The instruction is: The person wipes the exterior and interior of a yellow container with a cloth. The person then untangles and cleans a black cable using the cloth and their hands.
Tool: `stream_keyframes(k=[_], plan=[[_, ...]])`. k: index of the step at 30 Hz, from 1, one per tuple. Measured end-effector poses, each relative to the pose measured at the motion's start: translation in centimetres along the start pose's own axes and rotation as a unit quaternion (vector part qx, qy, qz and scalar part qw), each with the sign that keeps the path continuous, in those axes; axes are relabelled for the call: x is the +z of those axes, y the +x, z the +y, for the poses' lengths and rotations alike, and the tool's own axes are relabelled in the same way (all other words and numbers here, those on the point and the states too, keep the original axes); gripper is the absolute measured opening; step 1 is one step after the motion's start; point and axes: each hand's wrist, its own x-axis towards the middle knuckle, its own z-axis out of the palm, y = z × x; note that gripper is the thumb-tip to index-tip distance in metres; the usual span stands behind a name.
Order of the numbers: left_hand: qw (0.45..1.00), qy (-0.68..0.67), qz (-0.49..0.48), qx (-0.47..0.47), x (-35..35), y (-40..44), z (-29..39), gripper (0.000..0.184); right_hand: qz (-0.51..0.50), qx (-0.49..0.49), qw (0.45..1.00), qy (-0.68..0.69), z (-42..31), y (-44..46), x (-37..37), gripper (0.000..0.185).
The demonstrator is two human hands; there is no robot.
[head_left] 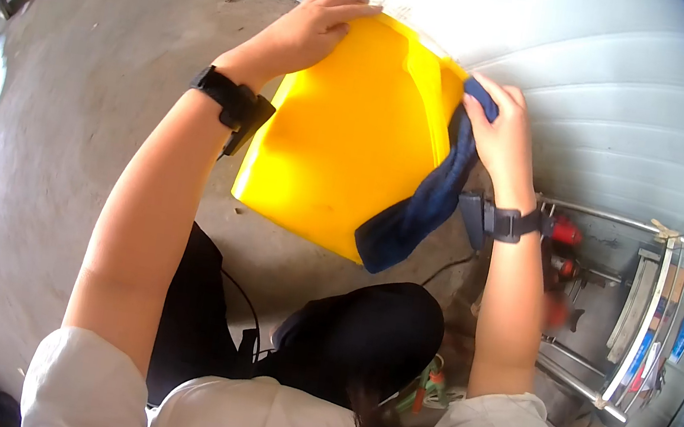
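The yellow panel [335,138], the piece being handled, is located at 12 o'clock from the centre of the view, above the floor and tilted. The surface is smooth and glossy, apparently plastic; the outline is broad with rounded edges, and a raised fold runs along its 1 o'clock side.

The left hand [320,29], at about 11:30, has its fingers together and hooked over the panel's top edge, clamped on it. The right hand [500,131], at 2 o'clock, pinches a dark blue cloth [421,211] between thumb and fingers at the panel's 2 o'clock corner. The cloth is soft and creased, and trails along the panel's edge to its 5 o'clock corner. Each wrist carries a black strap [508,225] with a dark, blocky attachment.

The floor [120,51], from 9 to 11 o'clock, is grey, matt and stained, concrete in appearance. The wall [638,98] at 2 o'clock is pale, with horizontal ribs. A rack [646,322] of shiny metal tubing stands between 3 and 4 o'clock, with red objects [565,230] at its near side. A blue box [683,338] beyond the rack bears pale marks, too small to read.
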Motion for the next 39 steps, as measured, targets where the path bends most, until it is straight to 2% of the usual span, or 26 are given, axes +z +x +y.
stream_keyframes(k=[4,7,10,13,17,19,21,23,25,27,29,30,31,33,37,39], plan=[[1.0,0.017,0.018,-0.012,1.1,0.4,1.0,0.04,0.024,0.024,0.999,-0.017,-1.4,0.0,-2.0,0.021],[0.999,0.022,0.025,0.021,0.9,0.7,-0.3,0.04,0.058,-0.088,0.992,0.068,-5.6,1.9,-2.0,0.02],[1.0,0.007,0.017,0.001,0.2,0.1,-0.5,0.041,-0.042,-0.134,0.988,0.061,-7.0,2.4,1.4,0.02],[0.999,-0.014,0.0,-0.035,-0.6,-0.3,-1.7,0.043,-0.061,-0.174,0.983,0.024,-8.5,0.9,1.4,0.019],[0.999,-0.04,-0.006,-0.014,-0.3,-0.3,-1.4,0.042,-0.117,-0.24,0.954,-0.138,-9.2,-3.3,-0.8,0.023],[0.999,-0.035,-0.01,-0.007,0.1,0.2,-0.3,0.042,-0.145,-0.163,0.972,-0.09,-8.3,-4.7,-2.4,0.02],[0.998,-0.042,-0.019,-0.034,0.2,0.4,0.6,0.039,-0.053,-0.077,0.994,-0.059,-9.2,-4.3,-3.7,0.019],[0.996,-0.061,-0.025,-0.065,0.2,0.5,1.8,0.039,0.016,-0.046,0.999,-0.019,-10.9,-2.9,-4.8,0.019],[0.994,-0.086,-0.039,-0.06,0.7,0.6,1.4,0.04,0.048,-0.058,0.996,0.038,-13.0,-1.8,-3.9,0.022],[0.989,-0.128,-0.07,-0.024,1.1,1.0,0.4,0.041,0.048,-0.126,0.99,0.049,-14.5,-1.2,-0.6,0.031],[0.974,-0.186,-0.118,0.043,1.0,1.4,-1.1,0.042,-0.032,-0.13,0.991,-0.023,-15.4,-2.0,4.1,0.044],[0.964,-0.233,-0.126,0.004,0.3,1.2,-0.8,0.041,-0.05,-0.143,0.987,-0.061,-15.2,-2.8,5.9,0.048],[0.972,-0.196,-0.112,-0.062,-0.6,0.4,0.2,0.041,-0.068,-0.156,0.981,-0.098,-14.9,-3.5,7.1,0.051],[0.979,-0.109,-0.148,-0.093,-2.1,-0.5,-0.6,0.05,-0.117,-0.151,0.977,-0.093,-14.1,-4.6,7.0,0.052],[0.964,-0.035,-0.232,-0.123,-3.5,-2.2,-1.1,0.064,-0.154,-0.158,0.974,-0.047,-12.9,-4.7,6.5,0.05],[0.96,-0.033,-0.246,-0.128,-3.4,-2.6,-1.4,0.067,-0.173,-0.216,0.961,-0.011,-13.0,-4.7,7.0,0.047]])
